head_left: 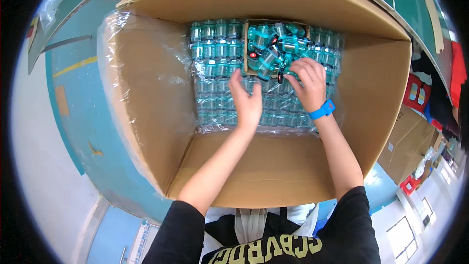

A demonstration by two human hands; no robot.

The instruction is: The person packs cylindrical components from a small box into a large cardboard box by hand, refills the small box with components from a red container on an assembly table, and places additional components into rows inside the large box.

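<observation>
Inside a large open cardboard carton [254, 166], rows of clear teal plastic jars [215, 49] stand packed side by side. A small cardboard box [245, 44] sits among them, filled with a loose heap of similar teal jars [266, 58]; some show black ends with red centres. My right hand [309, 80], wearing a blue wristband [322, 110], is at the box's near right corner, its fingers bent round a teal jar that they mostly hide. Over the rows at the box's near left corner, my left hand [245, 102] holds nothing, its thumb and fingers apart.
Clear plastic film [115, 63] hangs over the carton's left wall and covers the nearer rows. High carton walls surround my forearms. Beyond the right wall are a brown cardboard box [405, 142] and a red crate [417, 93]. A metal-edged surface [83, 5] curves past at upper left.
</observation>
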